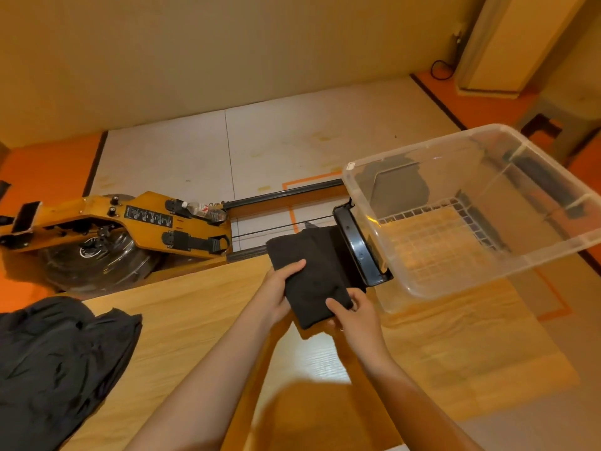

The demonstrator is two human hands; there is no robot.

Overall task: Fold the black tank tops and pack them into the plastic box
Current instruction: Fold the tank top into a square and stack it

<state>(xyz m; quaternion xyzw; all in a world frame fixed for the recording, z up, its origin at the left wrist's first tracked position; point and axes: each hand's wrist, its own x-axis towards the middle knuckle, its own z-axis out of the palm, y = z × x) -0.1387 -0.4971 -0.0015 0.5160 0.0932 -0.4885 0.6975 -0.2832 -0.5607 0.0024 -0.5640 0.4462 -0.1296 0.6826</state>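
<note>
One folded tank top (312, 271), one heap of tops (55, 359), one plastic box (471, 275), one rowing machine (143, 216).

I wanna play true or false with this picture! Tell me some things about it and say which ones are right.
1. The left hand and the right hand both hold a folded black top. True.
2. The plastic box has a lid on it. False: it is open on top, with no lid on it.
3. A pile of black tops lies on the left side of the table. True.
4. The water bottle stands on the table. False: it lies on the rowing machine beyond the table.
</note>
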